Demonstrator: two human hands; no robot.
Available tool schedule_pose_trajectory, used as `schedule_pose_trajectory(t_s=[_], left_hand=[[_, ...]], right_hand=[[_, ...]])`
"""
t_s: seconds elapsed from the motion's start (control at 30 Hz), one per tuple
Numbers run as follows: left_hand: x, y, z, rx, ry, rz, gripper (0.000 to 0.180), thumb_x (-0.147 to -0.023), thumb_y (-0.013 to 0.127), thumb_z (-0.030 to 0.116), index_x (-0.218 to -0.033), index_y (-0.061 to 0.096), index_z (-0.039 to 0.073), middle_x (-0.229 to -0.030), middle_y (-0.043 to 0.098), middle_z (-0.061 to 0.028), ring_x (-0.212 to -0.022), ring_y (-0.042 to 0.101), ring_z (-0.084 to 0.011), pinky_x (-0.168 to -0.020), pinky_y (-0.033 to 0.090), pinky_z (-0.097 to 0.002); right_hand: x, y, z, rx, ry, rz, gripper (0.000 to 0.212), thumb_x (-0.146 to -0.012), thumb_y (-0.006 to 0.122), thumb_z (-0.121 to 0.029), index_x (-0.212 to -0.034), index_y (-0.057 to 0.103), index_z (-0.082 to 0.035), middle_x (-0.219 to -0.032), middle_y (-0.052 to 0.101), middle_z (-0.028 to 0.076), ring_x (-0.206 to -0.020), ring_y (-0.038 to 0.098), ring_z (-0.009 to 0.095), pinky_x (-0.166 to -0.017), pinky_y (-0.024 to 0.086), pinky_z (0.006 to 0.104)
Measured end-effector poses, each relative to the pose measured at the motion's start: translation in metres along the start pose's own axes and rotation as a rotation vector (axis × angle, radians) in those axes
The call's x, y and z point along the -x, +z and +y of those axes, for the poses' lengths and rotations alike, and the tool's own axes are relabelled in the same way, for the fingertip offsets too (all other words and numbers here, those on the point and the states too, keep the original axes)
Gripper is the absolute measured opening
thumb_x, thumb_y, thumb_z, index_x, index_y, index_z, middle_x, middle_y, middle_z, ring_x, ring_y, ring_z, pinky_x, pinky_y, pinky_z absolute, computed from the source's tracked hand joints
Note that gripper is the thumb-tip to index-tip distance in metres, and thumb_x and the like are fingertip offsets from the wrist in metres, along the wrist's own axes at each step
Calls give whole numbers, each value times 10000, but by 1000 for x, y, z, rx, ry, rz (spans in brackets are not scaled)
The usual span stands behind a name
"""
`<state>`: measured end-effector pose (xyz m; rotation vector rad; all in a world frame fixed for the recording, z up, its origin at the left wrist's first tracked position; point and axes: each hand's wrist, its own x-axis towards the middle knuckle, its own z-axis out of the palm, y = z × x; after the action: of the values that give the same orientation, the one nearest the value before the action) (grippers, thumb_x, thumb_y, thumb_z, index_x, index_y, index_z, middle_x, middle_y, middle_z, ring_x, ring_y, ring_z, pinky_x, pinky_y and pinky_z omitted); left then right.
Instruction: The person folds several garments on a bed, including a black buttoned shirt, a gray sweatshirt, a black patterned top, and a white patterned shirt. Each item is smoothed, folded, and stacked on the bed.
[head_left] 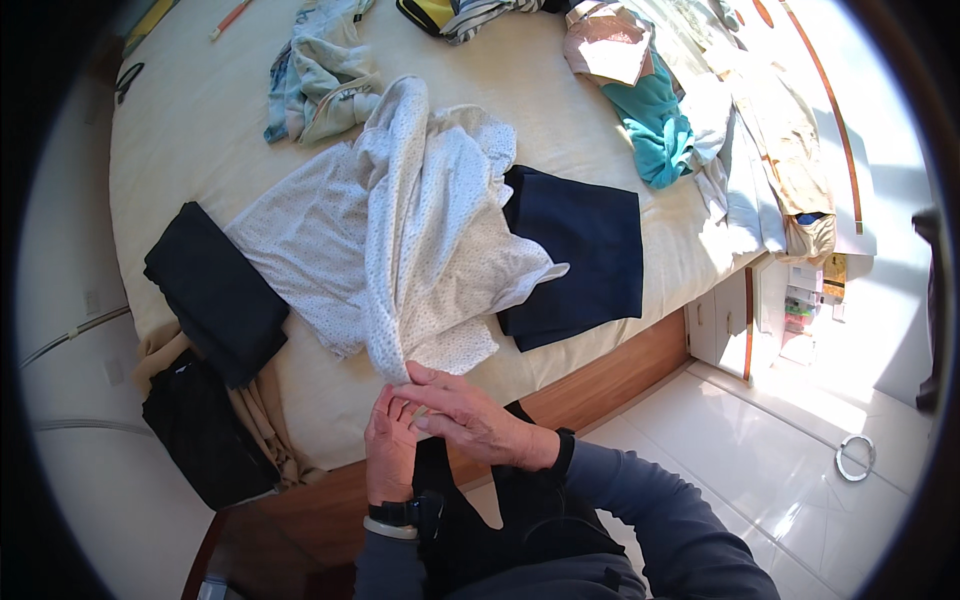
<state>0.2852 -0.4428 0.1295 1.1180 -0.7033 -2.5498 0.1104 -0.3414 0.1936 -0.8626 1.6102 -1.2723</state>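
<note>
A white garment with small dark dots [430,230] lies loosely bunched across the middle of the bed, and its near end hangs toward me in a rolled strip. My left hand [392,445] is at that near end with its fingers bent up against the cloth. From the right, my right hand [470,415] meets it, fingers closed over the garment's lower edge and nearly touching the left fingertips. The fingers partly hide how much cloth is gripped. Under the garment's right side lies a folded navy cloth piece [590,255].
Folded black clothing [215,290] and a second black item [205,430] over tan cloth sit at the bed's left edge. A pale patterned garment [335,85] lies farther back; teal cloth [650,130] and beige trousers [790,140] are at the right. The bed [200,150] has a wooden side.
</note>
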Motion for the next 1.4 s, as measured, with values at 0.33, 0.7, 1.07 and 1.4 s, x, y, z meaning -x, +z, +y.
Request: schedule_pose_trajectory(t_s=[0.33,0.7,1.07,1.4], left_hand=[[-21,-42,-11,-165,-65,276,751,-1067,617,589,-1581,443,69,-1545,535,-150,-1385,536,-344,-1151,419,-562],[-66,-46,-36,-87,-55,571,596,-1056,724,338,-1548,478,111,-1478,608,-109,-1286,619,-320,-1008,522,-574],[-79,-70,-46,-178,-95,631,481,-1030,629,74,-1487,504,153,-1402,629,-130,-1202,649,-356,-850,554,-579],[-98,-81,-46,-201,-186,704,607,-953,588,-20,-1508,443,179,-1489,536,-170,-1236,609,-417,-846,550,-647]], right_hand=[[120,-158,177,-223,928,1421,812,-968,799,-215,-1601,338,0,-1507,485,163,-1312,528,222,-1092,469,400],[141,-291,197,-370,562,976,300,-946,719,19,-1245,749,24,-1129,787,75,-1008,728,154,-973,567,292],[258,-438,199,555,814,1344,453,-943,734,-75,-1362,653,76,-1284,729,228,-1167,704,319,-1076,516,397],[49,-231,189,169,498,673,680,-919,800,-104,-1511,489,19,-1448,619,216,-1304,612,301,-1066,534,393]])
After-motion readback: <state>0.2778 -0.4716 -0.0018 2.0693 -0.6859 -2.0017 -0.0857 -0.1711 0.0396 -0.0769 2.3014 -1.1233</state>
